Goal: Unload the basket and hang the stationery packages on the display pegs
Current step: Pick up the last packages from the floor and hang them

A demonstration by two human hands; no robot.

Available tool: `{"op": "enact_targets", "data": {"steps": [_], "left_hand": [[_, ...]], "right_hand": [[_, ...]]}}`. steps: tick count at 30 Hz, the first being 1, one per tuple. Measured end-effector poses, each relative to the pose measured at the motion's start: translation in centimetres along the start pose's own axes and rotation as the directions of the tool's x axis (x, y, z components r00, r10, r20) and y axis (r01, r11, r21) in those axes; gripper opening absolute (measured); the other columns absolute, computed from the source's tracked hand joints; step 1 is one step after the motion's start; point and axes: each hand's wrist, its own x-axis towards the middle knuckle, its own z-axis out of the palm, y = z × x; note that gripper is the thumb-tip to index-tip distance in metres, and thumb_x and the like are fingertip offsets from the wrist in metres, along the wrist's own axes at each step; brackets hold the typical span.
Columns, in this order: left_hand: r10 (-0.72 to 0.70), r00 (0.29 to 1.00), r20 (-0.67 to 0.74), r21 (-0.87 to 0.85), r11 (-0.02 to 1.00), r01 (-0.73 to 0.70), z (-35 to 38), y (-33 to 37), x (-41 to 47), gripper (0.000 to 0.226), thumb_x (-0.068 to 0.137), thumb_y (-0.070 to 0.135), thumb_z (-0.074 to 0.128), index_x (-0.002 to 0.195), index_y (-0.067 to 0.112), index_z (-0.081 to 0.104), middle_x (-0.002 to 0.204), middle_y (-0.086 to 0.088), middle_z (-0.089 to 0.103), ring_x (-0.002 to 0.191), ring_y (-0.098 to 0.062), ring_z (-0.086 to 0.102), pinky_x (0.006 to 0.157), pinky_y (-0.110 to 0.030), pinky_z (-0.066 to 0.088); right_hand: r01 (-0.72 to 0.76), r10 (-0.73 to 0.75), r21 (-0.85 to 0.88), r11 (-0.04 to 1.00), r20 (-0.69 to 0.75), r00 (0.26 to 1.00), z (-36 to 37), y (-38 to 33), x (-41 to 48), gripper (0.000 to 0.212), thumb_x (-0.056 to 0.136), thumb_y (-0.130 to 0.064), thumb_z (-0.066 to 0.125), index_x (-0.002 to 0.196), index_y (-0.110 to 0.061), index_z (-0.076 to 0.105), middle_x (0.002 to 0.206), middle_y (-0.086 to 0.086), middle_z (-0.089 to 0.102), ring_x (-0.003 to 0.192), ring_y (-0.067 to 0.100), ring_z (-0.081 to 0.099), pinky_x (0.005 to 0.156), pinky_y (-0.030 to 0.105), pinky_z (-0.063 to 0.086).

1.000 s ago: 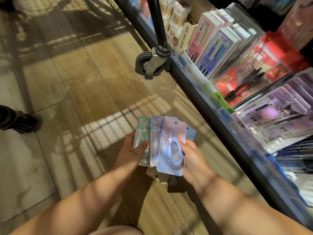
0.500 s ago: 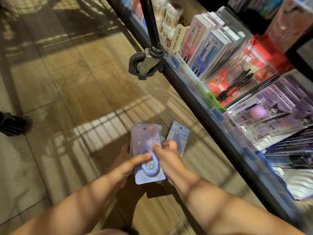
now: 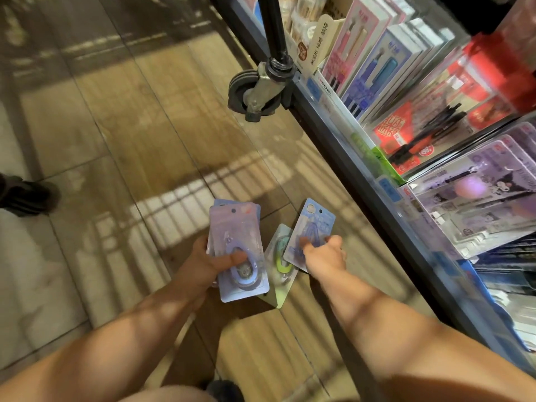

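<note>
Left hand point(image 3: 213, 264) thumb-clamped on lilac stack point(image 3: 236, 250); right hand point(image 3: 324, 253) pinching blue pack point(image 3: 311, 227), green pack point(image 3: 280, 265) beneath. Split by colour, likely for separate pegs. Over floor, beside shelf point(image 3: 342, 134).

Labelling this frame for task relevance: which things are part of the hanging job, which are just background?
Job:
left hand gripping purple packages
right hand gripping blue package
green package between them

Background:
caster wheel
shelf stock: pen boxes, red pen pack
shoe
</note>
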Motion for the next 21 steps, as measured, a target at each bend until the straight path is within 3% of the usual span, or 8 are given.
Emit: {"op": "enact_targets", "data": {"steps": [4,10,13,19,21], "left_hand": [[-0.026,0.999,-0.041,0.019,0.999,0.027,-0.3,0.0,0.4,0.099,0.04,0.04,0.095,0.127,0.011,0.056,0.109,-0.009,0.073,0.096,-0.03,0.071,0.08,-0.054,0.058],[0.012,1.0,-0.02,0.037,0.999,-0.011,-0.1,0.4,0.8,0.091,0.041,0.039,0.091,0.123,0.012,0.059,0.104,-0.008,0.074,0.09,-0.027,0.073,0.062,-0.036,0.057],[0.004,0.999,-0.044,0.019,1.0,-0.003,-0.1,0.2,0.9,0.096,0.041,0.038,0.092,0.126,0.012,0.057,0.107,-0.009,0.073,0.092,-0.027,0.073,0.06,-0.033,0.056],[0.006,0.999,-0.034,0.016,1.0,-0.005,0.1,0.3,1.1,0.083,0.039,0.038,0.088,0.114,0.014,0.063,0.099,-0.009,0.075,0.082,-0.025,0.074,0.053,-0.029,0.054],[0.015,0.999,-0.048,0.005,1.0,-0.015,0.2,0.2,1.3,0.091,0.038,0.04,0.091,0.12,0.013,0.06,0.104,-0.011,0.074,0.086,-0.027,0.074,0.055,-0.031,0.055]], "right_hand": [[-0.024,0.025,-0.033,0.999,0.034,0.999,0.5,-0.5,0.1,0.087,0.066,-0.05,0.078,0.132,-0.019,0.03,0.133,0.013,0.042,0.124,0.036,0.045,0.102,0.045,0.042],[-0.027,0.028,-0.065,0.997,0.008,1.0,0.1,-0.3,0.4,0.095,0.055,-0.046,0.086,0.125,-0.018,0.028,0.127,0.013,0.046,0.12,0.034,0.049,0.094,0.038,0.043],[0.031,-0.033,-0.075,0.997,-0.017,0.999,-0.1,0.1,0.2,0.102,0.048,-0.052,0.084,0.128,-0.022,0.028,0.124,0.007,0.051,0.118,0.032,0.052,0.097,0.041,0.045],[0.218,-0.235,0.264,0.94,0.036,0.971,-0.7,0.5,-1.1,0.094,0.058,-0.044,0.079,0.136,-0.029,0.028,0.117,0.0,0.059,0.105,0.023,0.06,0.091,0.038,0.05],[0.284,-0.329,0.335,0.898,0.085,0.94,-1.1,0.2,-2.3,0.089,0.059,-0.042,0.082,0.131,-0.035,0.029,0.11,-0.01,0.06,0.101,0.015,0.062,0.09,0.034,0.051]]}}
